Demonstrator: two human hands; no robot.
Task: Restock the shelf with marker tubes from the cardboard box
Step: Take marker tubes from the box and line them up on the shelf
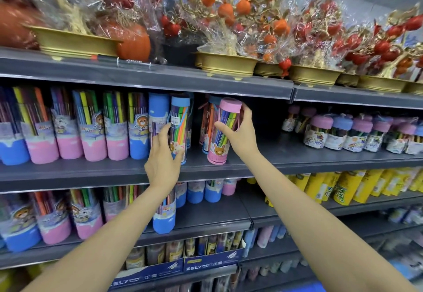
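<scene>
Forearms are reaching up to the middle shelf (pixel 320 154), left hand (pixel 163 154) curling round a blue-capped marker tube (pixel 180 117) to steady it upright, right hand (pixel 240 131) gripping a pink-capped marker tube (pixel 225 129), tilting it into the gap beside; cardboard box not in view.

Clear cylindrical marker tube with pink cap and pink base (pixel 223 131), filled with coloured markers, tilting slightly left on grey metal shelf (pixel 309 154). Matching clear tube with blue cap and base (pixel 179 127) standing just left, near upright.
</scene>
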